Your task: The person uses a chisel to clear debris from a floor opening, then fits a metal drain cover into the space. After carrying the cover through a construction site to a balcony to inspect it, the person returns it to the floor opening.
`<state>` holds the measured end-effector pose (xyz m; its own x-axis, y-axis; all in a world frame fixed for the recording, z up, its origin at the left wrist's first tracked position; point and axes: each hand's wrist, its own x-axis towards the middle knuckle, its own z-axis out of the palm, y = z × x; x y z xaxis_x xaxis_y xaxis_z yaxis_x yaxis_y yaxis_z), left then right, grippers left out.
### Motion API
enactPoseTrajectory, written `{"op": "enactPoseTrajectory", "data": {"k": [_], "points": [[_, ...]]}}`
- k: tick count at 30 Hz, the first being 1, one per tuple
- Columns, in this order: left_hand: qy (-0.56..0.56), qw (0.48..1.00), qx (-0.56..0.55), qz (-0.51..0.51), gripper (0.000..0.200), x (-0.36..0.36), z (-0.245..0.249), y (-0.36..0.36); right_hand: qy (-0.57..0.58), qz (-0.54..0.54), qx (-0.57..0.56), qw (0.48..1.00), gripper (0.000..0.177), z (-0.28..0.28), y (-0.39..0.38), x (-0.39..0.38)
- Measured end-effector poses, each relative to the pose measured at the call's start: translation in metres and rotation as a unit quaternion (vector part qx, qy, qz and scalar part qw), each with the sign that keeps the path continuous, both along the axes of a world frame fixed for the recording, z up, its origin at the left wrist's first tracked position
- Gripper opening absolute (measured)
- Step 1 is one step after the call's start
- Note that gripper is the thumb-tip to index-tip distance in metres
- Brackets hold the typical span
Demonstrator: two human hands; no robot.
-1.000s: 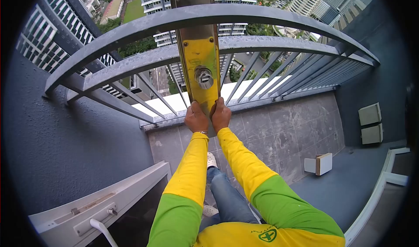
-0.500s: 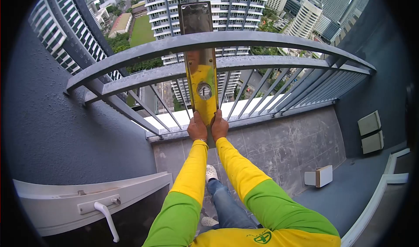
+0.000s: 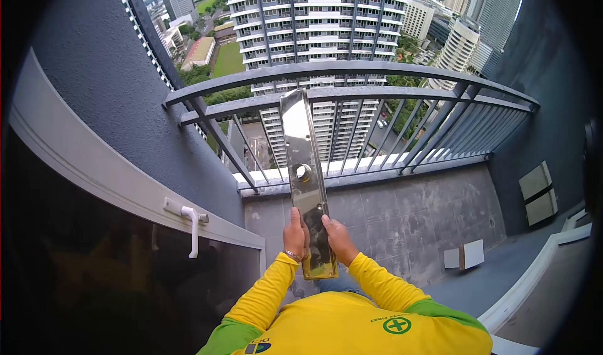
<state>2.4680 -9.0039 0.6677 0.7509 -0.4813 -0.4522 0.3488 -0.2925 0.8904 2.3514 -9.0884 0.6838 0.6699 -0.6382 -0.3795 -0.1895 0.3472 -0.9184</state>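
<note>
I hold a long, shiny metal door-handle plate [image 3: 306, 179] upright in front of me with both hands. The plate has a round hole near its middle and mirrors the grey surroundings. My left hand [image 3: 294, 234] grips its lower left edge, and a bracelet sits at that wrist. My right hand [image 3: 336, 237] grips its lower right edge. Both arms wear yellow and green sleeves. The plate's top reaches up in front of the grey balcony railing [image 3: 352, 72].
I stand on a high balcony with a tiled floor [image 3: 402, 217]. A window frame with a white handle [image 3: 190, 226] is at my left. Two boxes [image 3: 537, 192] hang on the right wall, and a small open box [image 3: 465, 254] lies on the floor.
My hands and the plate have drawn back from the railing toward my body and dropped lower. The view lifted, the window frame swung in at the left, and the plate's yellow reflection gave way to grey.
</note>
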Motion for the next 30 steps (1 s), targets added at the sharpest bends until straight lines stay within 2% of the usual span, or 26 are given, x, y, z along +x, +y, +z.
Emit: {"op": "enactPoseTrajectory", "data": {"k": [2, 3, 5, 7, 9, 11, 13, 14, 15, 20, 24, 26, 27, 28, 29, 30], "points": [[0.120, 0.986, -0.115, 0.012, 0.072, -0.012, 0.024, 0.020, -0.062, 0.074, 0.001, 0.995, 0.038, 0.039, 0.018, -0.014], [0.120, 0.986, -0.113, 0.013, 0.072, -0.019, 0.034, 0.030, -0.062, 0.075, 0.003, 0.995, 0.038, 0.055, 0.029, -0.018], [0.259, 0.929, -0.265, -0.014, 0.068, -0.029, 0.050, 0.045, -0.102, 0.115, -0.005, 0.988, 0.035, 0.092, 0.042, -0.017], [0.283, 0.910, -0.301, -0.021, 0.063, -0.035, 0.068, 0.057, -0.134, 0.114, 0.031, 0.984, 0.032, 0.111, 0.051, -0.009], [0.324, 0.867, -0.376, -0.026, 0.056, -0.037, 0.082, 0.066, -0.179, 0.130, 0.031, 0.975, 0.031, 0.118, 0.055, 0.000], [0.329, 0.881, -0.339, 0.032, 0.049, -0.041, 0.102, 0.072, -0.186, 0.126, 0.078, 0.971, 0.032, 0.123, 0.058, 0.010], [0.337, 0.889, -0.308, 0.033, 0.048, -0.044, 0.120, 0.079, -0.187, 0.111, 0.121, 0.969, 0.037, 0.136, 0.067, 0.020], [0.343, 0.890, -0.292, 0.073, 0.048, -0.043, 0.122, 0.076, -0.158, 0.103, 0.141, 0.972, 0.039, 0.136, 0.069, 0.026], [0.344, 0.891, -0.290, 0.062, 0.046, -0.044, 0.137, 0.084, -0.129, 0.096, 0.162, 0.974, 0.042, 0.134, 0.070, 0.032], [0.357, 0.874, -0.324, 0.066, 0.039, -0.045, 0.147, 0.099, -0.122, 0.112, 0.196, 0.966, 0.041, 0.142, 0.077, 0.041], [0.358, 0.874, -0.317, 0.090, 0.037, -0.040, 0.138, 0.097, -0.129, 0.108, 0.199, 0.966, 0.037, 0.132, 0.072, 0.048], [0.381, 0.854, -0.338, 0.103, 0.032, -0.041, 0.141, 0.097, -0.131, 0.112, 0.196, 0.965, 0.037, 0.136, 0.073, 0.048], [0.381, 0.855, -0.337, 0.102, 0.032, -0.035, 0.125, 0.100, -0.132, 0.116, 0.192, 0.966, 0.036, 0.137, 0.073, 0.048], [0.428, 0.781, -0.455, -0.010, 0.039, -0.024, 0.098, 0.104, -0.133, 0.115, 0.192, 0.965, 0.036, 0.138, 0.072, 0.049], [0.461, 0.680, -0.557, -0.123, 0.055, -0.018, 0.082, 0.107, -0.122, 0.121, 0.190, 0.967, 0.036, 0.137, 0.072, 0.050], [0.462, 0.680, -0.556, -0.123, 0.055, -0.018, 0.083, 0.107, -0.110, 0.126, 0.189, 0.968, 0.035, 0.136, 0.071, 0.051]]}}
